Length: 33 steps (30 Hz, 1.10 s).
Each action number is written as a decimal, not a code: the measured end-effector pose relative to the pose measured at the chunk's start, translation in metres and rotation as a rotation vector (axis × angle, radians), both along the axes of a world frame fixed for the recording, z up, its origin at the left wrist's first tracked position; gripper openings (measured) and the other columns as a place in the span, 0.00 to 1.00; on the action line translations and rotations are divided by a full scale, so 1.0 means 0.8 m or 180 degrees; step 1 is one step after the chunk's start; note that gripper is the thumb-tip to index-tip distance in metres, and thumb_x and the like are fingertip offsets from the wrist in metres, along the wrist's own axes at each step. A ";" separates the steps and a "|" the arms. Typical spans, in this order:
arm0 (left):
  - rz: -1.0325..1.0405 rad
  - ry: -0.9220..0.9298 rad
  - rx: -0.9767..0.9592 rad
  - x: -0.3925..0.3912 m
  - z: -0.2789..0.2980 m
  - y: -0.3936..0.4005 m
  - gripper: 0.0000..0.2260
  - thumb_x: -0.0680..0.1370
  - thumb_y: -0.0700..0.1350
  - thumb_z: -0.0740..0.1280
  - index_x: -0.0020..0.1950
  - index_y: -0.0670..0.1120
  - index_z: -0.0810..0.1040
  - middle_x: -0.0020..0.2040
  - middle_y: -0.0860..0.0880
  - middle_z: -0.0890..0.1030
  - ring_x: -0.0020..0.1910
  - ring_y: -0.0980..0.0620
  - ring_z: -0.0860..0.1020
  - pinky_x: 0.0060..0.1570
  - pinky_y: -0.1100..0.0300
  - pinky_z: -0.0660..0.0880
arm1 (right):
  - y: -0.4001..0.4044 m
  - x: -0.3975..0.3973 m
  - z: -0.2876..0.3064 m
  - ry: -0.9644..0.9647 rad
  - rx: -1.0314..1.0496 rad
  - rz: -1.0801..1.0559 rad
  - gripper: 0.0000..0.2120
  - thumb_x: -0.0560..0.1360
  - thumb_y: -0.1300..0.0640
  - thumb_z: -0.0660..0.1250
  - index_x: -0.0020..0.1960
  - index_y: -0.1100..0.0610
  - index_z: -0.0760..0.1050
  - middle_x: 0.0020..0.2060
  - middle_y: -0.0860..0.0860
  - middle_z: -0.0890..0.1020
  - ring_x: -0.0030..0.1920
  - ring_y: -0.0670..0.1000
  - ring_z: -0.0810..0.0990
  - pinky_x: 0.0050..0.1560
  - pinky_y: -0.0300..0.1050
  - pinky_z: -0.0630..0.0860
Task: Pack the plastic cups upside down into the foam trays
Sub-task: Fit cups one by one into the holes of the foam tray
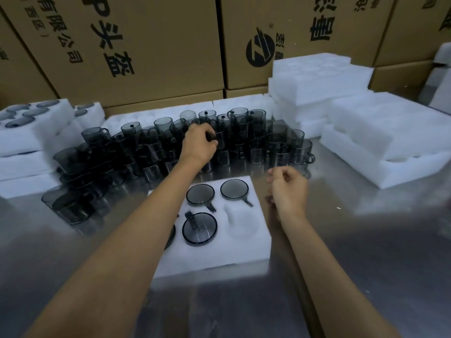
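Observation:
A white foam tray lies on the steel table in front of me. Three smoky grey plastic cups sit upside down in its pockets: two in the far row and one nearer. One pocket on the near right is empty; a fourth cup is partly hidden under my left forearm. Behind the tray stands a crowd of stacked grey cups. My left hand reaches into that crowd, fingers pinched on the handle of a cup. My right hand hovers right of the tray, fingers loosely curled, holding nothing.
Filled foam trays are stacked at the left. Empty foam trays are piled at the back right and on the right. Large cardboard boxes wall off the back. Bare steel tabletop lies on the near right.

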<state>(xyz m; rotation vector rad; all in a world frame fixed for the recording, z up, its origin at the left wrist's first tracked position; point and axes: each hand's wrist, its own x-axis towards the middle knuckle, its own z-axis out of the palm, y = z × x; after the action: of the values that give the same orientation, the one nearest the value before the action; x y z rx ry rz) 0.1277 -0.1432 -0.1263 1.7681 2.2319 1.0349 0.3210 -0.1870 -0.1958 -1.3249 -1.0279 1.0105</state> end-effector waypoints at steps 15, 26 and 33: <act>-0.1172 0.0495 0.1890 0.050 0.006 -0.176 0.08 0.76 0.37 0.71 0.53 0.45 0.78 0.71 0.52 0.72 0.65 0.60 0.74 0.58 0.71 0.72 | -0.082 -0.014 0.067 -0.0573 0.1798 0.1114 0.30 0.74 0.62 0.67 0.74 0.45 0.70 0.69 0.41 0.75 0.69 0.43 0.72 0.65 0.42 0.74; -0.1277 -0.1834 0.1516 0.046 -0.012 -0.225 0.31 0.74 0.33 0.73 0.72 0.51 0.67 0.70 0.60 0.71 0.69 0.58 0.73 0.68 0.61 0.71 | -0.093 -0.017 0.066 -0.1443 0.2169 0.1298 0.26 0.72 0.54 0.74 0.67 0.45 0.69 0.59 0.39 0.76 0.57 0.42 0.76 0.51 0.40 0.72; -0.1259 -0.1918 0.0870 0.038 -0.008 -0.233 0.16 0.75 0.40 0.74 0.61 0.54 0.81 0.59 0.55 0.81 0.55 0.54 0.82 0.55 0.60 0.77 | -0.091 0.019 0.086 -0.1010 0.1093 0.2336 0.29 0.66 0.54 0.82 0.63 0.41 0.74 0.48 0.48 0.82 0.42 0.45 0.79 0.43 0.33 0.73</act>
<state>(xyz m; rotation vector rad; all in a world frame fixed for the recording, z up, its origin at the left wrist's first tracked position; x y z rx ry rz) 0.1578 -0.3295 -0.1327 1.5988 1.3769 1.5592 0.3366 -0.2600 -0.1274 -0.8359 -1.9196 1.0928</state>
